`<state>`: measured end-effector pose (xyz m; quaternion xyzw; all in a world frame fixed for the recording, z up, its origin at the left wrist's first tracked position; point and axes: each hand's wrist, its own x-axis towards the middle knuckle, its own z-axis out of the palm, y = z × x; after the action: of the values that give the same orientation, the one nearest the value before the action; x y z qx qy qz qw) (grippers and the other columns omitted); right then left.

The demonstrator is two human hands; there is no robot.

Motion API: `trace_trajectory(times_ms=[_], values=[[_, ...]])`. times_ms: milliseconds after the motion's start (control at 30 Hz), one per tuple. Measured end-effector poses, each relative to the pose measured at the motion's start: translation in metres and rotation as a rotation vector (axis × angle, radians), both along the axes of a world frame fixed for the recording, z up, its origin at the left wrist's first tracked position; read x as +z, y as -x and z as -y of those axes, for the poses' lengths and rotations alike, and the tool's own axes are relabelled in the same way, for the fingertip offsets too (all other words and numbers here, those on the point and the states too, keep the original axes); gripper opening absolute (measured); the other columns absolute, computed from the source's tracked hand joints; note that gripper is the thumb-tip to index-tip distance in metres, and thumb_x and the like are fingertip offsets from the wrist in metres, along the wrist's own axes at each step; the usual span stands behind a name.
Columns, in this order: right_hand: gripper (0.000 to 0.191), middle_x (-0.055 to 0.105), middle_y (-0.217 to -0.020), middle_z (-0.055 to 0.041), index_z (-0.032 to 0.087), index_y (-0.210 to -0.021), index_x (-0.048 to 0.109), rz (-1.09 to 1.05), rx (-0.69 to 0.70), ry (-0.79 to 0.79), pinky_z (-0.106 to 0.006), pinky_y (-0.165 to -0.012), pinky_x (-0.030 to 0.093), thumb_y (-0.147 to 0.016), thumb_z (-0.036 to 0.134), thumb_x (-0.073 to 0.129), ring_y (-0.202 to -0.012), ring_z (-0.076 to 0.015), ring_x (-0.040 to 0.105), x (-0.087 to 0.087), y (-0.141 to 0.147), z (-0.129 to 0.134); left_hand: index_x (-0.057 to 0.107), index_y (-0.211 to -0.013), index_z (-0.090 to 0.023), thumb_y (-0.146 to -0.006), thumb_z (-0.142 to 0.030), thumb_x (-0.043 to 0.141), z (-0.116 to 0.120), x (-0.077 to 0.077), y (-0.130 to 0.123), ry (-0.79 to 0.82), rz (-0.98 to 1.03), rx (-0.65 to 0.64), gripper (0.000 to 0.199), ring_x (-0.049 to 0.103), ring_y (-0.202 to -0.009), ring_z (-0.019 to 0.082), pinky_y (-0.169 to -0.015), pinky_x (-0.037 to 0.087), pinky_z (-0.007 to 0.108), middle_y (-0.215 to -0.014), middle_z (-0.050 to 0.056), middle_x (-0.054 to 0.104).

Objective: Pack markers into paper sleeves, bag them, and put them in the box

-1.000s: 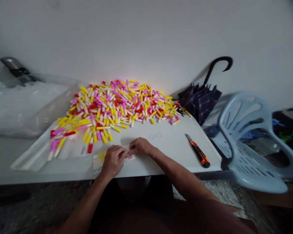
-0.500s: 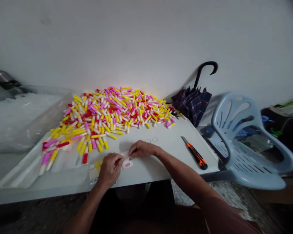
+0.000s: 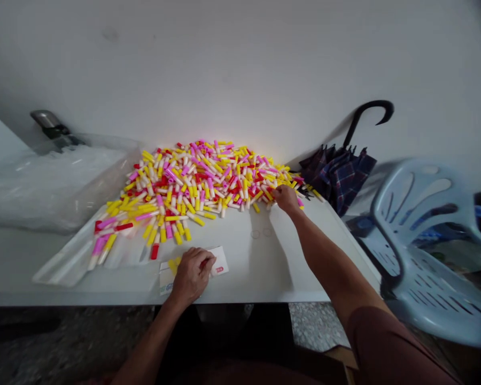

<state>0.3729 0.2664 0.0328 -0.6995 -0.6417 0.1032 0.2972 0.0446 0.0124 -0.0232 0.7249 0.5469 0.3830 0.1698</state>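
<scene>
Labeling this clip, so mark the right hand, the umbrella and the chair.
right hand point(image 3: 286, 199): head view, back of the hand
umbrella point(image 3: 340, 179): head view, plaid canopy
chair point(image 3: 433, 327): head view, front of the seat

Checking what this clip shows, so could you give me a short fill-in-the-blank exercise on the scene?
1. The left hand rests on a white card, while the right hand touches the ____ end of the heap of tubes.
2. Besides white, yellow and pink, the tubes also show ____.
3. A plaid ____ with a black hooked handle stands beyond the table's far right corner.
4. A pale blue plastic ____ stands to the right of the table.

Missing words: right; red; umbrella; chair.
</scene>
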Motion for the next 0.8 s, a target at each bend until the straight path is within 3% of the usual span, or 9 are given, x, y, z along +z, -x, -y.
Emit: trace_trajectory(times_ms=[133,267,433,533,600,700,800], values=[[0.028,0.076,-0.093,-0.013,0.012,-0.106,0.071,-0.172,0.038,-0.026,-0.03,-0.073,0.051,-0.094,0.033,0.058,-0.081,-0.0208,0.068,0.004,-0.023,0.035,0.065,-0.084,-0.022,-0.102,-0.029,0.057,0.001,0.001,0.0,0.01,0.004,-0.001,0.021,0.059,-0.086,0.023,-0.084,0.043,0.039,-0.084,0.003,0.068],[0.034,0.077,-0.094,-0.0112,0.014,-0.104,0.072,-0.552,0.296,0.054,-0.029,-0.068,0.056,-0.088,0.044,0.067,-0.08,-0.0197,0.07,0.01,-0.039,0.085,0.065,-0.085,-0.022,-0.102,-0.031,0.057,0.0,-0.001,0.001,0.005,-0.001,-0.01,0.021,0.059,-0.087,0.023,-0.084,0.043,0.04,-0.085,0.003,0.069],[0.029,0.077,-0.087,-0.0069,0.016,-0.104,0.077,-0.364,0.559,0.329,-0.03,-0.067,0.053,-0.092,0.038,0.063,-0.072,-0.0184,0.066,-0.006,0.01,0.123,0.067,-0.084,-0.022,-0.101,-0.031,0.059,-0.001,-0.003,0.001,-0.001,-0.008,0.01,0.02,0.06,-0.087,0.023,-0.086,0.045,0.04,-0.085,0.003,0.07],[0.025,0.076,-0.097,-0.0082,0.017,-0.111,0.076,-0.106,0.499,0.206,-0.03,-0.079,0.049,-0.091,0.03,0.068,-0.083,-0.0193,0.067,-0.023,0.043,0.138,0.067,-0.084,-0.023,-0.101,-0.032,0.058,-0.001,-0.003,0.001,-0.004,-0.015,0.015,0.021,0.061,-0.087,0.023,-0.085,0.045,0.04,-0.085,0.003,0.07],[0.028,0.075,-0.101,-0.0087,0.018,-0.115,0.073,-0.012,0.392,0.154,-0.029,-0.078,0.047,-0.093,0.036,0.069,-0.085,-0.0198,0.066,-0.03,0.053,0.154,0.066,-0.083,-0.023,-0.101,-0.032,0.058,-0.001,-0.002,0.0,-0.009,-0.016,0.016,0.021,0.061,-0.086,0.023,-0.084,0.045,0.04,-0.084,0.003,0.07],[0.029,0.073,-0.098,-0.0092,0.02,-0.104,0.072,0.097,0.285,0.232,-0.03,-0.071,0.042,-0.093,0.047,0.07,-0.08,-0.021,0.065,-0.036,0.051,0.185,0.066,-0.083,-0.023,-0.101,-0.031,0.059,0.0,-0.001,0.0,-0.01,-0.016,0.018,0.021,0.061,-0.087,0.023,-0.085,0.045,0.04,-0.085,0.003,0.07],[0.024,0.071,-0.093,-0.0102,0.021,-0.087,0.071,0.202,0.261,0.287,-0.03,-0.067,0.039,-0.094,0.043,0.068,-0.075,-0.0205,0.063,-0.038,0.046,0.21,0.066,-0.084,-0.022,-0.101,-0.029,0.059,0.0,-0.001,0.001,-0.008,-0.012,0.012,0.02,0.06,-0.087,0.023,-0.085,0.044,0.04,-0.084,0.003,0.069]])
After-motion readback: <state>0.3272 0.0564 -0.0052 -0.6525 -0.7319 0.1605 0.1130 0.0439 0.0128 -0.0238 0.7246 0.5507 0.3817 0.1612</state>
